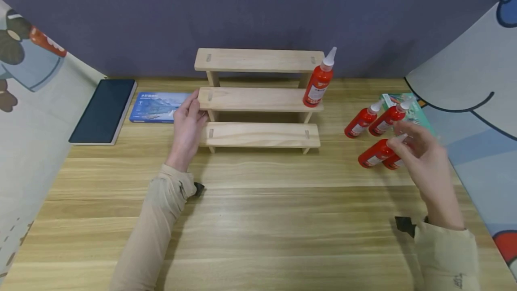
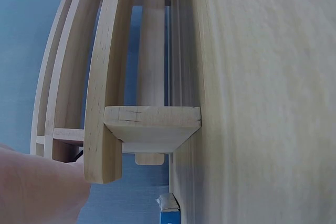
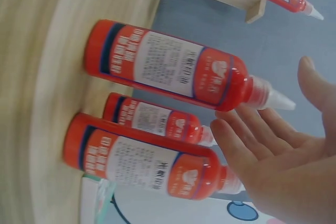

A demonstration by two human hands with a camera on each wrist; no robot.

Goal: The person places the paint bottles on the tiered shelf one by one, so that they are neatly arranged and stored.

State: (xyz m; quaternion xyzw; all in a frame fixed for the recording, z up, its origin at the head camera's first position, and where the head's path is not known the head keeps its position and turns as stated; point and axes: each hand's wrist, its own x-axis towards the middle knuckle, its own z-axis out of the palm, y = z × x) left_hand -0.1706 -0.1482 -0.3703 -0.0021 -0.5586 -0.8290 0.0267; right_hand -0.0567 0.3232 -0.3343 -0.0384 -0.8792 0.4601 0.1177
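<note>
A three-tier wooden display shelf [image 1: 258, 99] stands against the dark back panel. My left hand [image 1: 188, 125] holds its left end at the middle tier; in the left wrist view part of the hand [image 2: 39, 187] shows behind the lowest board. One red squeeze bottle [image 1: 318, 85] with a white nozzle stands upright at the right end of the middle tier. Several matching red bottles [image 1: 361, 122] stand on the table to the right. My right hand [image 1: 424, 160] is over the nearest ones, its thumb and fingers spread around a nozzle [image 3: 279, 99] without closing on it.
A dark blue book [image 1: 104, 111] lies at the far left of the table. Beside it, a blue box [image 1: 157, 108] reaches close to the shelf. Behind the bottles is a green box [image 1: 420, 113]. Cartoon-printed panels [image 1: 464, 80] border both sides.
</note>
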